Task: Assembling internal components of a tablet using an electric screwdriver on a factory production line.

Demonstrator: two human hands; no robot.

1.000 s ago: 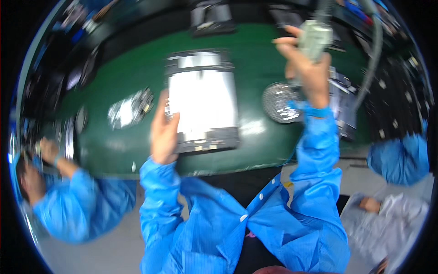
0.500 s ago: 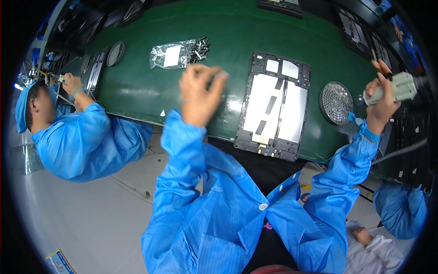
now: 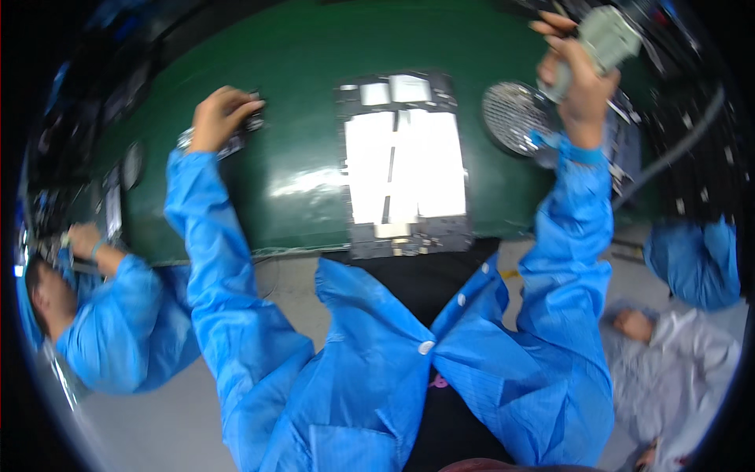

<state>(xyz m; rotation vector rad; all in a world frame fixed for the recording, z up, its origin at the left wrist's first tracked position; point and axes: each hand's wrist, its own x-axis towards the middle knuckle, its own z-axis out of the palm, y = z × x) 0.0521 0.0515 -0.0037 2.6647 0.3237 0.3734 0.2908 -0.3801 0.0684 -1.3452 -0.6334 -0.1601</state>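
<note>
My right hand [image 3: 580,90] is wrapped round a pale grey-green handheld power tool [image 3: 609,41], probably an electric screwdriver; its working tip cannot be made out. Over at the left, my left hand [image 3: 220,118] reaches onto a clear plastic bag [image 3: 233,147] and a heap of small dark parts [image 3: 255,118]. Its thumb and fingers are drawn together at the heap, and whatever is between them is too small to name. Between my hands lies an opened tablet [image 3: 409,244], with white panels and a dark frame, flat near the table's front edge.
A round dimpled metallic dish [image 3: 511,118] sits right of the tablet, just below my right hand. The green tabletop [image 3: 299,126] spreads around these things. A grey cable [image 3: 680,149] curves at the right. A co-worker in blue [image 3: 118,322] is at the left.
My left hand has moved left, onto the bag and its dark parts. My right hand has lifted the power tool farther up the table. The whole view has shifted and turned.
</note>
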